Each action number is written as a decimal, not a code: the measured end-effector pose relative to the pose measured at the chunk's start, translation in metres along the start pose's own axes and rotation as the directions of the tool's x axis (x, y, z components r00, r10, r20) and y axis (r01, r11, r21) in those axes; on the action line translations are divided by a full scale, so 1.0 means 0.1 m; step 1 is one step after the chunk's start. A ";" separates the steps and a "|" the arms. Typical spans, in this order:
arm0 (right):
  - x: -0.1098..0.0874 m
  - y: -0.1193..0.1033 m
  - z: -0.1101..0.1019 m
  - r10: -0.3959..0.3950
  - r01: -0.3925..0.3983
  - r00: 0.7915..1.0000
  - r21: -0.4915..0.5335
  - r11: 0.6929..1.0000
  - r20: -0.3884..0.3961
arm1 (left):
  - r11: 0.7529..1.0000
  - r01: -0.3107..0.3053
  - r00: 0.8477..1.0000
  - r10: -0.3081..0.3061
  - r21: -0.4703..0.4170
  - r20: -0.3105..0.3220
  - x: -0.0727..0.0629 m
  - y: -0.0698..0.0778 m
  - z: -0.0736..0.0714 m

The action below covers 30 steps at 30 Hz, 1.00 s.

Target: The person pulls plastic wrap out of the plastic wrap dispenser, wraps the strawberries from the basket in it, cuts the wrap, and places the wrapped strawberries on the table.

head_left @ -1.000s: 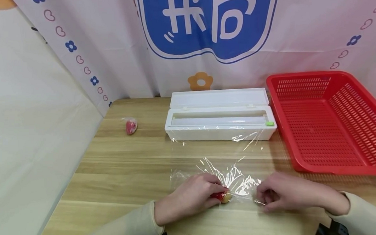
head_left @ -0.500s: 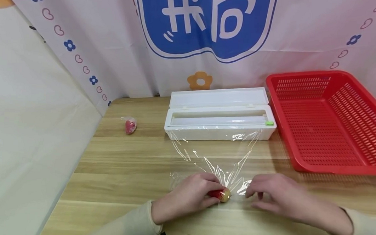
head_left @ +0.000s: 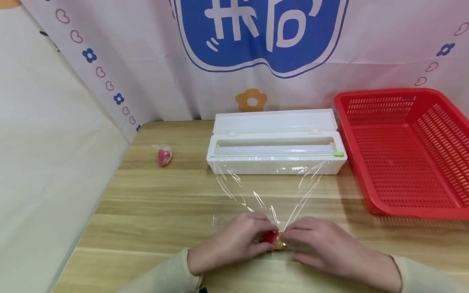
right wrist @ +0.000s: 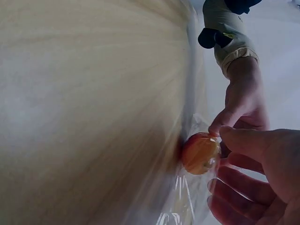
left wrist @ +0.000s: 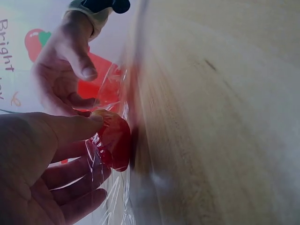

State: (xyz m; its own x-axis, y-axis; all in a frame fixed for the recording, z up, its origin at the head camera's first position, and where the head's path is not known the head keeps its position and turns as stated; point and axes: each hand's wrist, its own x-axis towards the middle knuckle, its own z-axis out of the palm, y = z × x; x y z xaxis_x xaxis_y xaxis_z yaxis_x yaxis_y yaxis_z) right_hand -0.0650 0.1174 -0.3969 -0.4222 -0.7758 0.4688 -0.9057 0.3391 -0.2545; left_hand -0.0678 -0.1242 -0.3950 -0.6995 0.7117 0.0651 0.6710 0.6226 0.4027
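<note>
My left hand grips a small red-and-yellow fruit under clear plastic film, thumb at the near side and fingers beyond. In the left wrist view, the fruit looks glossy red beneath wrinkled film. Its yellow-orange end faces the right wrist camera, where the fruit is just beyond the fingertips. My right hand reaches in from the other side, straight fingers touching the film at the fruit's yellow end, thumb held apart. The cling film stretches from the fruit to a white dispenser box.
The dispenser's lid is raised, with a film roll inside. A red plastic basket stands at the right. At the far left of the wooden table lies a small wrapped pink-red piece. A printed curtain hangs behind.
My right hand has let go of the film's edge and moved left to the fruit. The film is drawn into tighter folds towards it. My left hand stays on the fruit.
</note>
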 end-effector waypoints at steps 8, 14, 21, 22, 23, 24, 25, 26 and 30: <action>0.04 0.04 0.08 0.116 -0.120 0.991 0.061 0.991 0.060 | 0.995 0.067 0.998 -0.067 -0.068 0.010 0.03 -0.01 -0.02; 0.12 0.11 0.14 0.214 -0.223 0.973 0.100 0.970 0.087 | 0.994 0.081 0.997 -0.081 -0.075 -0.007 0.04 -0.03 -0.02; 0.18 0.21 0.14 0.343 -0.387 0.919 0.277 0.879 0.196 | 0.998 0.061 0.996 -0.062 -0.024 -0.071 0.03 -0.07 -0.04; 0.19 0.22 0.14 0.355 -0.407 0.910 0.299 0.863 0.213 | 0.998 0.058 0.994 -0.059 -0.008 -0.088 0.03 -0.08 -0.05; 0.20 0.24 0.14 0.367 -0.427 0.901 0.320 0.846 0.232 | 0.998 0.057 0.993 -0.055 0.011 -0.104 0.02 -0.08 -0.05; 0.20 0.25 0.13 0.375 -0.443 0.893 0.336 0.831 0.249 | 0.998 0.051 0.992 -0.047 0.029 -0.118 0.02 -0.08 -0.06; 0.21 0.26 0.13 0.381 -0.456 0.886 0.349 0.819 0.263 | 0.998 0.038 0.991 -0.032 0.043 -0.128 0.02 -0.08 -0.06; 0.21 0.27 0.13 0.387 -0.467 0.880 0.357 0.809 0.275 | 0.998 0.023 0.991 -0.016 0.056 -0.133 0.02 -0.08 -0.07; 0.21 0.31 0.12 0.415 -0.510 0.856 0.365 0.779 0.309 | 0.994 -0.042 0.992 0.053 0.097 -0.114 0.03 -0.08 -0.05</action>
State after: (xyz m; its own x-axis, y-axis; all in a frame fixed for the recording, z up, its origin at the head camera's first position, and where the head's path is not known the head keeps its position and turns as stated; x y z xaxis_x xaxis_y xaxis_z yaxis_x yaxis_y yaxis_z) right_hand -0.1013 0.1050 -0.4045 -0.7255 -0.6874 0.0341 -0.4762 0.4657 -0.7459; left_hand -0.0766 -0.1283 -0.3930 -0.6867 0.7016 0.1902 0.7202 0.6209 0.3095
